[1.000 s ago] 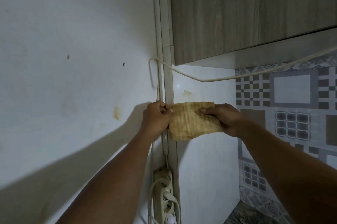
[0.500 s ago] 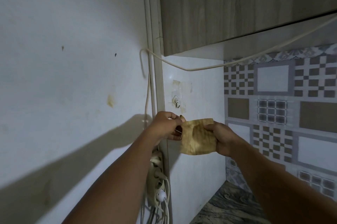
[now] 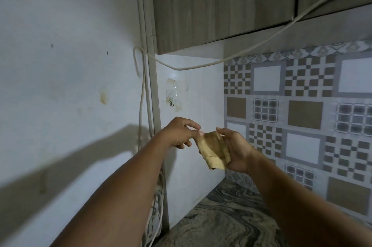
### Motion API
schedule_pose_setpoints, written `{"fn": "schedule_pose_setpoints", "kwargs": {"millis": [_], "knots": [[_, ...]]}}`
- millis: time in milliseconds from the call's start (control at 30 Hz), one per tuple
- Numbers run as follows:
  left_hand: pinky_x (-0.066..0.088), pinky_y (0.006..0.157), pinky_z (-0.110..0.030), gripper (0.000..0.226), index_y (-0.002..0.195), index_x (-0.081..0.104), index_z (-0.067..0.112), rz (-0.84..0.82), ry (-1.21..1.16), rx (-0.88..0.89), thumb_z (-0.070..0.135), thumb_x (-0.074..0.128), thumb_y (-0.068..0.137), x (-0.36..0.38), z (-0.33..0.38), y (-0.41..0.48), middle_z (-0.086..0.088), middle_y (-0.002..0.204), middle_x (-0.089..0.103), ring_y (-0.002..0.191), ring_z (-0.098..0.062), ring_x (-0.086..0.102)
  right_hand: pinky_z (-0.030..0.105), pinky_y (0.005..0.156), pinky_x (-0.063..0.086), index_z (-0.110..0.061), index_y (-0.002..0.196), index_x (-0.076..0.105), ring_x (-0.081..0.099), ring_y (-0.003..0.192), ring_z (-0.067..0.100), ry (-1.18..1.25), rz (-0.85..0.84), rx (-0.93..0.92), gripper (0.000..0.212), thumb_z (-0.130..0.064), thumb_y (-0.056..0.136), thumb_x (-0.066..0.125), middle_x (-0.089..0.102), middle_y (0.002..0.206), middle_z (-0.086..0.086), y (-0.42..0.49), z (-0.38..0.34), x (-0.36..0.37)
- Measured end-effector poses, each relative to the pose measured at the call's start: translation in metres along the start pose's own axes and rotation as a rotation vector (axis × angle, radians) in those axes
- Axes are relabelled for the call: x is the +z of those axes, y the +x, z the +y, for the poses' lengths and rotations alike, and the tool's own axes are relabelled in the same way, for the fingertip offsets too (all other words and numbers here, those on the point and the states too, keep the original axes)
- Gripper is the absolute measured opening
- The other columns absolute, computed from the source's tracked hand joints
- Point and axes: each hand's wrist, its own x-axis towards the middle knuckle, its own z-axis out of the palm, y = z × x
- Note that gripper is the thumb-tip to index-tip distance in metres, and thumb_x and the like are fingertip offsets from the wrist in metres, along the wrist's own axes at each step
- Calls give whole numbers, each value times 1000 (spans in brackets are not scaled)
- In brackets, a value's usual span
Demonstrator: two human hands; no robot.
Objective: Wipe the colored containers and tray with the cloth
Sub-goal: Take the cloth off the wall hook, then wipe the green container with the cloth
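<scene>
At frame centre my right hand point(image 3: 238, 152) is gripping the tan cloth point(image 3: 213, 149); my left hand point(image 3: 179, 134), fingers loose, is touching its corner.

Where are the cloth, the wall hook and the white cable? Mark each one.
cloth point(image 3: 213, 151): head view, middle of the folded tan fabric.
wall hook point(image 3: 171, 103): head view, the small metal hook itself.
white cable point(image 3: 185, 69): head view, lowest part of its sag.
</scene>
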Motion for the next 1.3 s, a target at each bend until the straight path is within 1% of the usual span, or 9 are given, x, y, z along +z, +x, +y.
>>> {"fn": "schedule_pose_setpoints", "kwargs": {"millis": [300, 400, 700, 833, 967, 1067, 1133, 1233, 1300], "knots": [[52, 60, -26, 17, 97, 74, 19, -39, 57, -5, 23, 82, 83, 61, -3, -43, -6, 95, 75, 75, -17, 68, 43, 91, 49, 1, 133, 58, 62, 108, 35, -11, -31, 76, 50, -26, 92, 49, 62, 133, 27, -67, 23, -29], [52, 56, -24, 11, 83, 72, 17, 43, 73, 13, 23, 80, 84, 80, -5, -56, -3, 82, 75, 67, -14, 72, 34, 68, 57, 5, 127, 58, 70, 88, 30, 30, -75, 83, 40, -16, 95, 46, 69, 116, 28, -87, 34, -38], [55, 58, -25, 15, 82, 72, 13, 102, -45, 8, 26, 76, 89, 167, -13, -87, 0, 76, 75, 61, -18, 74, 22, 50, 50, -7, 112, 65, 63, 69, 18, 200, 212, -16, 22, -10, 91, 66, 69, 90, 12, -128, 88, -92], [57, 59, -25, 13, 79, 73, 17, 79, -74, 9, 27, 78, 87, 202, -14, -94, 1, 79, 75, 63, -15, 74, 22, 50, 51, -8, 108, 63, 67, 66, 16, 297, 252, -26, 16, -10, 92, 63, 71, 87, 10, -146, 103, -105], [59, 59, -28, 14, 83, 74, 15, -27, -65, -16, 28, 79, 85, 233, -25, -107, -2, 82, 75, 69, -18, 75, 32, 77, 58, -1, 111, 61, 70, 85, 25, 419, 303, 20, 19, 0, 94, 51, 73, 95, 16, -167, 130, -124], [52, 49, -20, 13, 90, 72, 10, -123, -51, -45, 22, 75, 89, 252, -40, -122, -7, 87, 74, 65, -17, 73, 36, 68, 60, 0, 94, 60, 70, 70, 24, 399, 372, 103, 18, 1, 98, 43, 72, 73, 14, -180, 156, -134], [56, 61, -27, 11, 88, 69, 16, -166, 21, -43, 25, 75, 89, 266, -59, -135, -4, 84, 71, 70, -19, 72, 39, 71, 61, 2, 94, 57, 70, 61, 24, 392, 472, 155, 18, 4, 98, 40, 67, 67, 16, -187, 180, -143], [55, 77, -35, 20, 87, 69, 18, -313, 182, -60, 37, 76, 85, 284, -90, -161, 1, 82, 69, 79, -18, 67, 49, 73, 61, 15, 129, 50, 61, 114, 44, 446, 596, 218, 39, 7, 92, 40, 53, 113, 41, -197, 222, -160], [56, 79, -38, 32, 86, 71, 20, -483, 268, -80, 50, 79, 78, 295, -107, -182, 1, 87, 72, 84, -16, 66, 54, 65, 62, 12, 138, 46, 52, 128, 50, 510, 608, 249, 46, 6, 92, 38, 48, 137, 41, -207, 244, -169]]}}
